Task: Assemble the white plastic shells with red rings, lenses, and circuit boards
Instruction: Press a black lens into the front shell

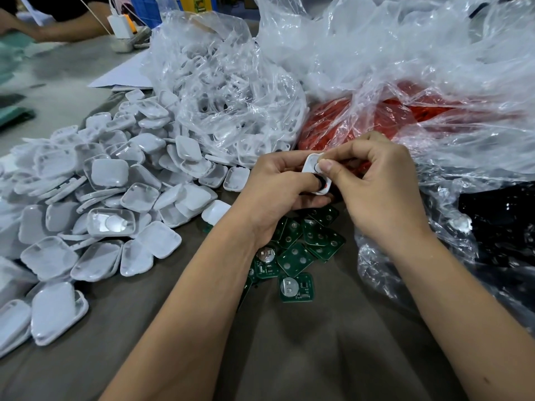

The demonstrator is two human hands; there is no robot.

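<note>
Both hands hold one white plastic shell [312, 166] above the table's middle. My left hand [278, 183] grips it from the left, a finger curled under its lower end, where a red and black spot shows. My right hand [376, 180] pinches the shell from the right, thumb pressed on its face. Under the hands lies a scatter of green circuit boards [295, 259]. A big heap of white shells [95, 198] covers the left side. A clear bag holds red rings [376, 117].
A clear bag of white parts [231, 91] stands behind the heap. Crumpled clear plastic [405, 47] fills the back right, with a bag of black parts [503, 221] at the right edge. Another person's arm [49, 30] rests at the far left, near a white charger [121, 24].
</note>
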